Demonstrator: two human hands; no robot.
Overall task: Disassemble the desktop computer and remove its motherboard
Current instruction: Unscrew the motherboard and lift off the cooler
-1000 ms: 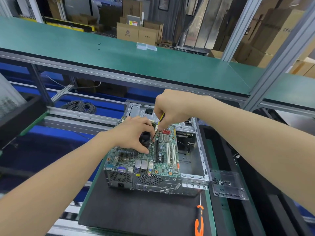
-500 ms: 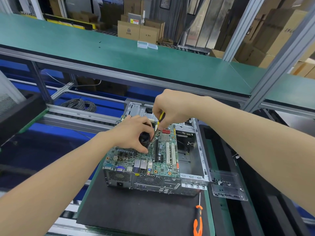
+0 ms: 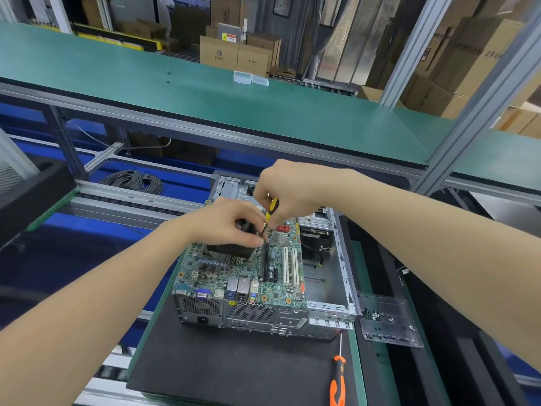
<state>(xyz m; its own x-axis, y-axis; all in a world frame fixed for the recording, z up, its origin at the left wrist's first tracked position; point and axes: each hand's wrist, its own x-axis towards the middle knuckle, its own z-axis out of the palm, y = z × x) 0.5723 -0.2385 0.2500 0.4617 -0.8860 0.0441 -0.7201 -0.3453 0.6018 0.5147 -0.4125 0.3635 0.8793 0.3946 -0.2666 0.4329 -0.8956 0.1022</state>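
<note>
An open grey desktop case (image 3: 330,288) lies on a black mat, its rear panel facing me. The green motherboard (image 3: 278,276) sits tilted in it, with white and black slots showing. My left hand (image 3: 228,224) grips the black CPU cooler (image 3: 231,253) on the board from above. My right hand (image 3: 287,191) holds a yellow-and-black screwdriver (image 3: 270,213), its tip down at the board right beside the cooler and my left fingers.
An orange-handled screwdriver (image 3: 338,379) lies on the black mat (image 3: 234,364) near the front. A clear plastic tray (image 3: 386,323) with several dark screws sits right of the case. A green shelf (image 3: 234,95) runs overhead behind. A cable coil (image 3: 134,181) lies at left.
My left hand has shifted slightly on the cooler, and more of the cooler's body shows below it. The right hand keeps the screwdriver at the same spot.
</note>
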